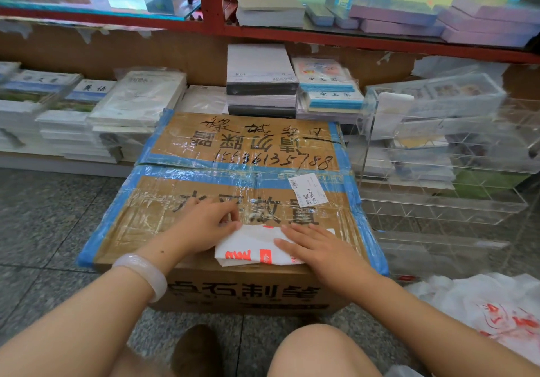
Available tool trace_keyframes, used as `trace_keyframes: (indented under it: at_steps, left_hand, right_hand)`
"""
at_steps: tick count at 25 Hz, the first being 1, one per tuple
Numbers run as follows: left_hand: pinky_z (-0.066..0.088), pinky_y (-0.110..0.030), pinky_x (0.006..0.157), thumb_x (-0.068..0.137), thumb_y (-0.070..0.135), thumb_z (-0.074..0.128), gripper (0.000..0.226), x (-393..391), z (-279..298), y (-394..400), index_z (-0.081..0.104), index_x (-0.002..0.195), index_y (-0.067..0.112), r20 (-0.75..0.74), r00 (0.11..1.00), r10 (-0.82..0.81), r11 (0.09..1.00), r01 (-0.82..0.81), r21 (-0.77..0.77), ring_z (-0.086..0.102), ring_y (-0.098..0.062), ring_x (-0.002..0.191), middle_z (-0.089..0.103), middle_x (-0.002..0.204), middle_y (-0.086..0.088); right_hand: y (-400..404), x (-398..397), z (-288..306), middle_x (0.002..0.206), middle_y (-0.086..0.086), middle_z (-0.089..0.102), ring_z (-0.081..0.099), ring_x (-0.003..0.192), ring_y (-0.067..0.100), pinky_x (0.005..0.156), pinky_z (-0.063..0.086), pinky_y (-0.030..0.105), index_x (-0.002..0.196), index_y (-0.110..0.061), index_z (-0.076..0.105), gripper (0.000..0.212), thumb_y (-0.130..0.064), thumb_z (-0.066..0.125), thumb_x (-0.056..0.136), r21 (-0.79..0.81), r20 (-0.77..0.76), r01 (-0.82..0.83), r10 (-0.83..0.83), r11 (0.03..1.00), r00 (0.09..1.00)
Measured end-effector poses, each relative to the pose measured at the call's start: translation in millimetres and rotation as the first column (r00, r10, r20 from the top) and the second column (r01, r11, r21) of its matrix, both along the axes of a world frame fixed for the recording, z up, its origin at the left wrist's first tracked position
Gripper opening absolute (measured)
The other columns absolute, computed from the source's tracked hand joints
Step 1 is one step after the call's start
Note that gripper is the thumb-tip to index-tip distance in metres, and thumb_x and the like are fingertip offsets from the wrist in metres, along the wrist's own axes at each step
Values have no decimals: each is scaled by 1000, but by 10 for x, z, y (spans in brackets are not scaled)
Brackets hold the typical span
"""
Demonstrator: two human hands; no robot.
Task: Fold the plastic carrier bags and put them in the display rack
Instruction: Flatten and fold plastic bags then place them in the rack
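Carrier bag part-folded on cardboard box; left hand fingers pinch edge, right hand fingers flat, pressing; unfolded bags remain; clear display rack beyond right fingers

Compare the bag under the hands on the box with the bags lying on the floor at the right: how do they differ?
The bag on the box is folded into a flat, compact packet; the bags on the floor are a loose, crumpled heap. The left hand pinches the folded bag's edge and the right hand presses flat on it; nobody touches the heap. The folded one rests on the taped cardboard box. Both are white plastic with red print.
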State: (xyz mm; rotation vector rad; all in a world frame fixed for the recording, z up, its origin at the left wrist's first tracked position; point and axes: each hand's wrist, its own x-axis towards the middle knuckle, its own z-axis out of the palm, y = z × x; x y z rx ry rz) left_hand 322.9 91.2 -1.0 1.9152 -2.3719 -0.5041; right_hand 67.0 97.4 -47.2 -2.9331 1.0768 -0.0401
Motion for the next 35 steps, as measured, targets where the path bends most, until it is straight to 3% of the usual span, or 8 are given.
trace_keyframes:
  at_steps: [2, 7, 11, 15, 21, 25, 30, 35]
  left_hand:
    - [30, -30, 72, 98, 32, 42, 8, -38, -23, -45, 49, 99, 28, -47, 998, 45, 999, -44, 32, 43, -9, 74, 49, 77, 14]
    - [38, -30, 62, 98, 26, 43, 6, -67, -121, -106, 48, 96, 23, -143, 975, 171, 985, -165, 56, 51, -18, 74, 53, 79, 6]
    - [43, -32, 76, 97, 28, 44, 19, -68, -124, -42, 57, 108, 20, -163, 958, 237, 968, -246, -43, 51, -21, 94, 51, 115, -3]
    - [13, -33, 115, 101, 35, 24, 50, -277, -94, 98, 23, 149, 20, -31, 997, 77, 974, -81, -212, 15, -21, 142, 9, 158, -1]
    - [-20, -35, 109, 46, 70, -44, 98, -201, -397, 220, -30, 134, 29, 158, 987, 6, 1000, -9, 20, -32, -9, 130, -24, 154, -5]
    - [-20, -45, 111, 44, 78, -40, 97, -235, -374, 235, -32, 131, 35, 187, 982, 41, 998, -50, 45, -31, -21, 137, -28, 151, -7]
    - [-16, -49, 113, 81, 57, -1, 71, -248, -360, 224, -32, 135, 23, 228, 970, 85, 989, -109, 99, -30, -18, 139, -29, 152, -5]
    - [-18, -46, 112, 40, 88, -26, 126, -206, -373, 209, -21, 146, 20, 168, 982, 90, 992, -104, 74, -32, -7, 132, -33, 145, 7]
  right_hand:
    - [-150, 19, 71, 134, 3, 56, 56, 120, 22, 99, 41, 42, 134, -26, 47, 61, -5, 51, 77, -26, -22, 15, -16, 1000, 1000]
    - [-347, 53, 228, 158, -7, 7, 1, 147, 14, 109, -12, 25, 150, -31, 16, 59, -7, 31, 99, 135, -46, 46, -40, 990, 998]
    - [-315, 53, 295, 158, -13, -3, -8, 144, 6, 112, -13, 27, 150, -36, 7, 72, -67, 1, 85, 243, -124, 64, -35, 968, 992]
    - [-304, 88, 326, 158, -11, 5, 1, 146, 9, 116, -1, 30, 149, -36, 13, 84, -64, -9, 74, 234, -97, 85, -64, 969, 993]
    - [-353, 52, 364, 158, -12, -2, -3, 145, 8, 115, -4, 31, 150, -35, 4, 83, -60, -15, 73, 268, -169, 73, -28, 961, 985]
    - [-163, 331, 491, 155, -10, -14, -20, 139, 3, 112, -20, 39, 151, -28, 5, 87, -63, -15, 74, 183, -89, 128, -113, 975, 990]
    - [-15, 890, 219, 158, -9, -10, -12, 144, 8, 111, -19, 38, 151, -31, 0, 88, -64, -17, 71, 298, 44, 126, -145, 946, 988]
    - [-194, 258, 67, 155, -8, -21, -21, 140, 8, 111, -18, 41, 143, -31, -20, 92, -64, -38, 59, 195, -79, 335, -326, 922, 942]
